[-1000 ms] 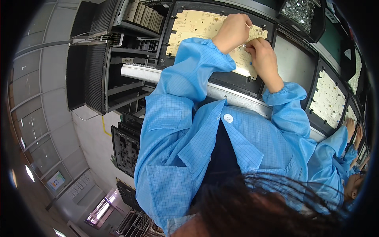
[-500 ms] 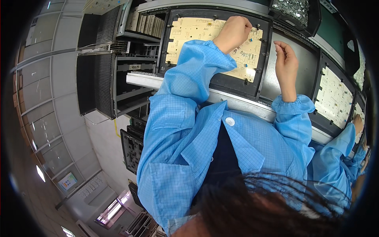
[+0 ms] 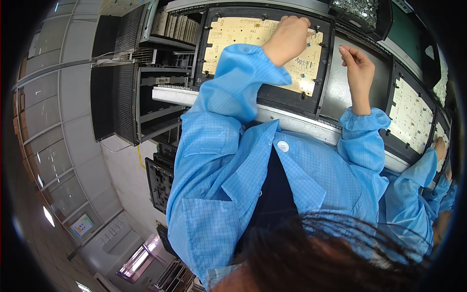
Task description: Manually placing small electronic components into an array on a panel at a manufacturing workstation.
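Note:
A cream circuit board [image 3: 233,46] with printed markings and a few small blue and yellow parts lies in a black frame [image 3: 272,92], held at its edges by black clips. Over its far right part is my left hand [image 3: 288,41], knuckles up and fingers bent down. The fingertips are mostly hidden, so anything in them cannot be made out. My right hand [image 3: 360,73] is raised over the grey metal plate [image 3: 335,92] to the right of the board. Its thumb and forefinger meet in a pinch, the other fingers curled; whatever they hold is too small to make out.
A black bin [image 3: 362,12] of small shiny parts stands at the far right. Another framed board [image 3: 412,114] lies farther right, near a co-worker's hand [image 3: 440,148]. Slotted black racks [image 3: 114,97] and a row of upright boards [image 3: 177,27] stand left. A metal rail [image 3: 301,124] runs along the near edge.
My right hand has turned and moved slightly right, its fingers now curled into a pinch. My left hand stays over the same part of the board, its fingers shifted slightly farther away.

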The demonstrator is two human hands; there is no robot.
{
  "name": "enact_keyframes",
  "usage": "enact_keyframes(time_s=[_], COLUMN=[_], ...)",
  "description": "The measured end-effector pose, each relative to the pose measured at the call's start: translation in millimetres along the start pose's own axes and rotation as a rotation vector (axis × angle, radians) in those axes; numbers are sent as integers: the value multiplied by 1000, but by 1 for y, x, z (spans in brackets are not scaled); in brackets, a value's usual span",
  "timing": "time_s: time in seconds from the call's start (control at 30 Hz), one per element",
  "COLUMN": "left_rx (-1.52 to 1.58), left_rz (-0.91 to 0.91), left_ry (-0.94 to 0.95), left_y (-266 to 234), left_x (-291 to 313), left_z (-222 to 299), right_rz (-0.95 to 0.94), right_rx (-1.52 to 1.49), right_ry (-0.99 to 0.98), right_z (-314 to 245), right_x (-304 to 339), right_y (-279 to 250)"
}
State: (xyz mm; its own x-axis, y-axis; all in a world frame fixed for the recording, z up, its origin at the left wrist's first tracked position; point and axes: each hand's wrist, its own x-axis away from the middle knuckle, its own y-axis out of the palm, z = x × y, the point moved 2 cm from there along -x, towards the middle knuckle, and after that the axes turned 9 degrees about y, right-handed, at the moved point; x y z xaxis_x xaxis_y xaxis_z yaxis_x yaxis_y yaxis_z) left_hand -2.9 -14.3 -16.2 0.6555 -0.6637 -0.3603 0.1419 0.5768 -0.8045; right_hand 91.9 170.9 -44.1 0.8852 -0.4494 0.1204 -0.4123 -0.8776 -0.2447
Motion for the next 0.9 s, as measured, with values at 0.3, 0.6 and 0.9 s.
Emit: enact_keyframes(time_s=[0.3,0.6,0.9], left_rx=[-168,-80,245], left_rz=[-166,-121,272], left_ry=[46,43,-187], left_y=[-5,-8,-61], left_x=[54,59,87], left_z=[37,37,19], right_rz=[-92,32,-20], right_rx=[371,537,583], right_ry=[-56,-129,-6], right_z=[-22,-27,-17], right_x=[-40,-49,-69], right_y=[37,46,43])
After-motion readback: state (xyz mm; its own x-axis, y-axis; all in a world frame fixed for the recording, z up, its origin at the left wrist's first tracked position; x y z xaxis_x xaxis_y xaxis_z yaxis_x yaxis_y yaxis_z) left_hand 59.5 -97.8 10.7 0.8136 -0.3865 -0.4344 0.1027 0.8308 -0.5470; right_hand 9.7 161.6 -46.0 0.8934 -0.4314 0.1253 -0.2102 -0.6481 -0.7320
